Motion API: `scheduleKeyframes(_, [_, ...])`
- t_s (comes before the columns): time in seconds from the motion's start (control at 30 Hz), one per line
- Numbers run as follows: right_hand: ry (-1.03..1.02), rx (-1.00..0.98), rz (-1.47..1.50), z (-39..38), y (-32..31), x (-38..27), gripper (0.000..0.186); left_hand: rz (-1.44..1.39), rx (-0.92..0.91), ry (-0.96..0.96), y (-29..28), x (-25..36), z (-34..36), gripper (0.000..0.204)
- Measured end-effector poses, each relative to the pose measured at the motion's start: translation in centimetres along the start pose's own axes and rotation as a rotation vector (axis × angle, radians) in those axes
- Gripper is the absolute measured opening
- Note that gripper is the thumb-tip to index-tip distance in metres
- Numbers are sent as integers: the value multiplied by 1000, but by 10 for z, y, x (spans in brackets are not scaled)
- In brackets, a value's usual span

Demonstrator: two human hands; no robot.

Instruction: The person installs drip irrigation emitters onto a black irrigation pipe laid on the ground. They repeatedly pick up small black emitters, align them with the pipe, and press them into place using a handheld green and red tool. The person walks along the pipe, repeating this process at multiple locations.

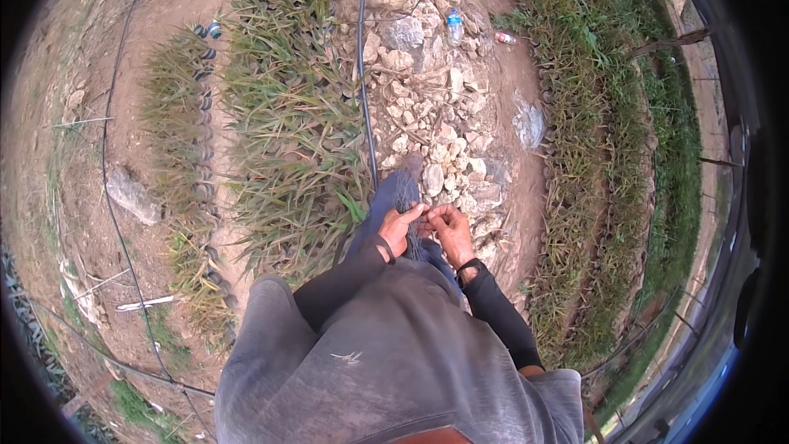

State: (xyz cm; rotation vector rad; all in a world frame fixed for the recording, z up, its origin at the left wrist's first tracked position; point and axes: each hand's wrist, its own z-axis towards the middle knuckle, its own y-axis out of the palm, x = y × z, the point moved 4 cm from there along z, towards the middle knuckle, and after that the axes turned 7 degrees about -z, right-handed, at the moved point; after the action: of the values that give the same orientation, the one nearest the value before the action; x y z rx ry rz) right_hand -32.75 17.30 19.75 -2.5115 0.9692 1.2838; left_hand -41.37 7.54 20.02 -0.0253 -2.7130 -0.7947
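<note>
My left hand (396, 230) and my right hand (453, 235) meet in front of my lap, fingertips almost touching. Both are closed in a pinch on fine strands, too thin to tell whether wire or twine. A loose bundle of these thin grey strands (403, 191) drapes over my blue trouser leg (380, 204) and hangs between the hands. Dark sleeves cover both forearms, and a dark band circles the right wrist.
Pale broken stones (436, 148) lie ahead, beside a black hose (365, 57). A plastic bottle (454, 26), a red-and-white container (505, 38) and clear plastic (528, 125) lie farther off. Rows of spiky potted plants (288, 99) stand left, more plants (575, 156) right.
</note>
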Motion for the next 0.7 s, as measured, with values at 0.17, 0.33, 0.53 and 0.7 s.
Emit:
scheduleKeyframes(0.17, [-237,259,40,42,-17,-60,9,46,-17,31,23,53,57,23])
scheduleKeyframes(0.33, [-188,222,92,96,-35,-114,7,19,-19,1,31,134,95,24])
scheduleKeyframes(0.53, [-190,219,-22,146,-33,-170,20,31,41,33,17,222,136,26])
scheduleKeyframes(0.7, [-119,105,-200,153,-47,-249,25,-82,-16,20,41,254,206,35])
